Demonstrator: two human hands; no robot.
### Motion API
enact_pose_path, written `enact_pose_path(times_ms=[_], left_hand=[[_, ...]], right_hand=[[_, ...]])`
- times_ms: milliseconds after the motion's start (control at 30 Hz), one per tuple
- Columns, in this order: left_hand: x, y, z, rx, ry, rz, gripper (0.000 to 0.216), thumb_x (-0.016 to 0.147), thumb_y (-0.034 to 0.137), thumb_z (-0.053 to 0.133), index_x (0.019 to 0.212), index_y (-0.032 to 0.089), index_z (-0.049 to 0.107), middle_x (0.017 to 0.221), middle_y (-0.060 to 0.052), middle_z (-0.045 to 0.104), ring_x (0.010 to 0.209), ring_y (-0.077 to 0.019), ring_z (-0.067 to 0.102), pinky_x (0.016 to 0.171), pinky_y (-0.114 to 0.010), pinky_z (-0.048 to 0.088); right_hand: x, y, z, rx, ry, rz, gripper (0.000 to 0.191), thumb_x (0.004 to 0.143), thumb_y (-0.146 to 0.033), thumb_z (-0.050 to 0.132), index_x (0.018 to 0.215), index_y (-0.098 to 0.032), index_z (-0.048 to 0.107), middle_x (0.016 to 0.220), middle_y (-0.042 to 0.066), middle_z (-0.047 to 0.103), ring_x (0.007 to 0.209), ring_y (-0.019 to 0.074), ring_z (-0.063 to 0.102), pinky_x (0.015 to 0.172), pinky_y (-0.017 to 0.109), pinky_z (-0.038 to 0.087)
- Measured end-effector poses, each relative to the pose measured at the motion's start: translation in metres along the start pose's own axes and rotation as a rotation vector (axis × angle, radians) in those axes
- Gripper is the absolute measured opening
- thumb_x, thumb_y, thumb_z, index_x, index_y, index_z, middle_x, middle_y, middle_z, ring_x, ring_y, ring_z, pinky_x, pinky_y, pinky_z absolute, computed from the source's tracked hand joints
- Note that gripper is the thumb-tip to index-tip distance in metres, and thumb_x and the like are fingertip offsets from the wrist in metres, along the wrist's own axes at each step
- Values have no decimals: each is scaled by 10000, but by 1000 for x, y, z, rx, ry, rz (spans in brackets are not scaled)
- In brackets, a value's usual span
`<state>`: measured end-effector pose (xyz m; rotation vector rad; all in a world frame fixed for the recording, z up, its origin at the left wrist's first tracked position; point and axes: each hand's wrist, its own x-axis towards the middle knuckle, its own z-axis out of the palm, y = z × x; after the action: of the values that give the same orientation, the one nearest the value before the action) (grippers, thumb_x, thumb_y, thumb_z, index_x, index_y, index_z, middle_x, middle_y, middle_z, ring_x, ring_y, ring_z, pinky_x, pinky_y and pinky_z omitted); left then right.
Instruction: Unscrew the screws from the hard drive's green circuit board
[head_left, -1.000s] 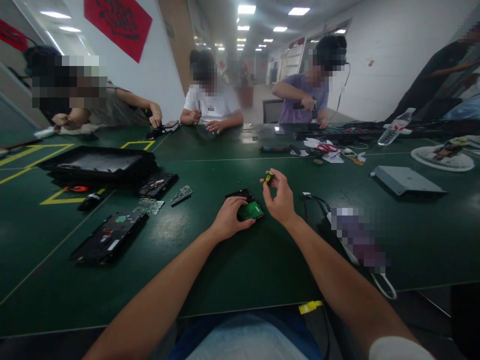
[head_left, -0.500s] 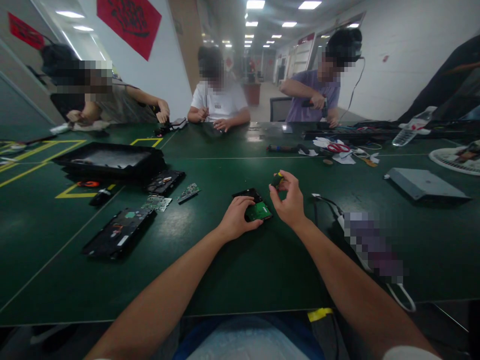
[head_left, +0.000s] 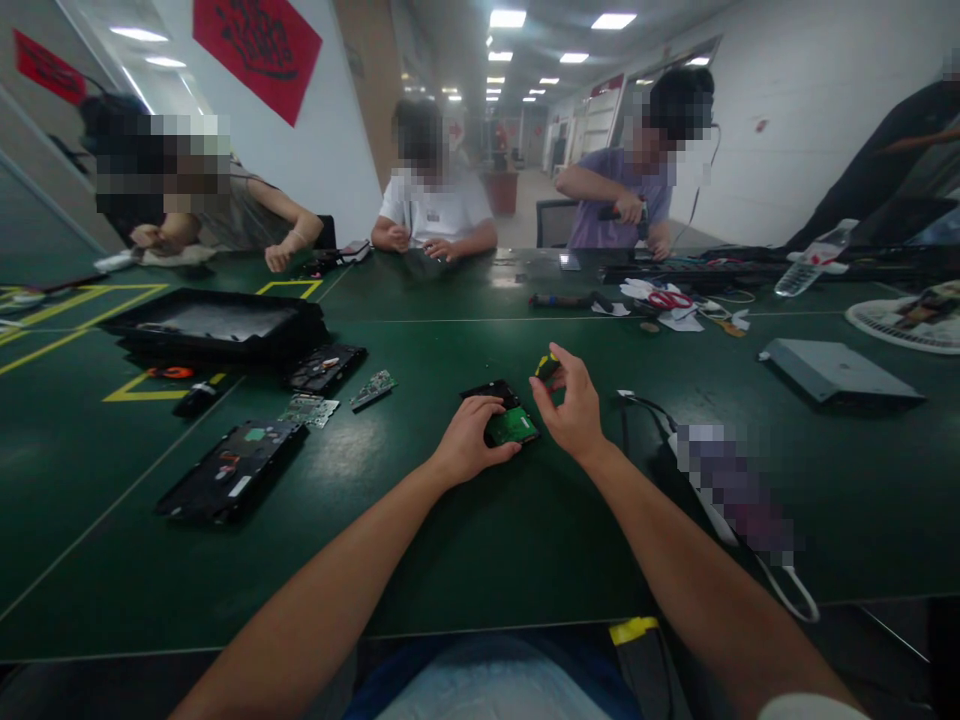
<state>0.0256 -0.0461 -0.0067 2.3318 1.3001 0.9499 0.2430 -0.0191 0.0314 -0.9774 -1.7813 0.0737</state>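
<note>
A hard drive (head_left: 516, 425), black with a green circuit board facing up, lies flat on the green table. My left hand (head_left: 474, 438) is wrapped around its near left side, fingers across the top and thumb along the near edge. Just right of the drive, my right hand (head_left: 571, 408) is raised, pinching a short screwdriver (head_left: 547, 366) with a black and yellow handle between thumb and fingers. The screwdriver's tip is too small to make out.
Left lie an opened black device (head_left: 234, 470), circuit boards (head_left: 311, 410) and a black tray-like housing (head_left: 217, 322). Right are a phone with a cable (head_left: 731, 480), a grey metal box (head_left: 840, 372), scissors (head_left: 670, 300) and a bottle (head_left: 814, 262). Several people sit opposite.
The view has shifted slightly. My left hand stays on the hard drive, and the screwdriver in my right hand has tilted a little. A co-worker's hand at the far left has drawn back.
</note>
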Motion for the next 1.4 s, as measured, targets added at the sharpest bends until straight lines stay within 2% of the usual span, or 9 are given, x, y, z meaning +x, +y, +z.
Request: enact_pose_path(times_ms=[100, 267, 500, 667, 867, 1067, 1267, 1400], left_hand=[[0, -1, 1, -4, 8, 12, 545, 771, 434, 856, 1225, 217, 649, 1367, -113, 636, 1321, -319, 554, 1152, -515, 454], [-1, 0, 1, -7, 12, 11, 550, 774, 440, 854, 1229, 213, 645, 1359, -114, 638, 1315, -320, 557, 1143, -519, 459], [0, -1, 0, -6, 22, 41, 546, 774, 435, 857, 1222, 206, 648, 1342, -116, 643, 1301, -317, 562, 1138, -518, 461], [-1, -2, 0, -13, 17, 29, 537, 777, 444, 856, 1210, 201, 652, 1354, -125, 640, 1303, -325, 563, 1129, -526, 469], [-1, -4, 0, -7, 9, 31, 590, 777, 468, 853, 1259, 198, 646, 1369, -124, 634, 1315, -319, 553, 1142, -515, 460], [-2, 0, -2, -1, 3, 37, 573, 797, 464, 839, 1265, 190, 653, 1370, -133, 632, 1322, -325, 549, 1143, -527, 462], [-3, -2, -2, -5, -14, 35, 598, 820, 495, 824, 1306, 194, 650, 1403, -140, 614, 1353, -331, 530, 1154, -546, 451], [-3, -7, -4, -37, -58, 50, 662, 819, 560, 816, 1347, 205, 634, 1449, -147, 586, 1399, -342, 494, 1178, -559, 426]], right_hand=[[1, -1, -2, -9, -15, -32, 578, 986, -348, 618, 1525, -327, 411, 1322, 121, 591, 973, 258, 671, 836, 481, 638], [1, -1, -3, 39, -29, -72, 587, 1030, -264, 518, 1588, -312, 342, 1422, 123, 567, 1137, 257, 659, 976, 472, 604], [1, 0, -2, -47, 14, -88, 598, 995, -310, 614, 1555, -322, 406, 1320, 107, 605, 1072, 252, 653, 884, 443, 620], [1, -2, -1, 24, -52, -50, 662, 1023, -255, 510, 1634, -323, 264, 1443, 124, 540, 1173, 259, 642, 984, 476, 599], [1, 0, -1, -64, -26, -9, 643, 1002, -343, 593, 1589, -297, 335, 1319, 117, 605, 995, 242, 667, 898, 458, 622], [1, 1, -1, -112, -19, 1, 615, 1005, -392, 592, 1560, -276, 354, 1316, 124, 631, 970, 250, 683, 879, 471, 620], [1, 2, -3, -125, 150, 5, 622, 981, -411, 626, 1525, -260, 366, 1276, 126, 665, 882, 240, 689, 843, 471, 621], [3, 9, -4, -145, 177, 33, 617, 969, -421, 624, 1509, -240, 387, 1285, 140, 658, 844, 231, 682, 838, 476, 618]])
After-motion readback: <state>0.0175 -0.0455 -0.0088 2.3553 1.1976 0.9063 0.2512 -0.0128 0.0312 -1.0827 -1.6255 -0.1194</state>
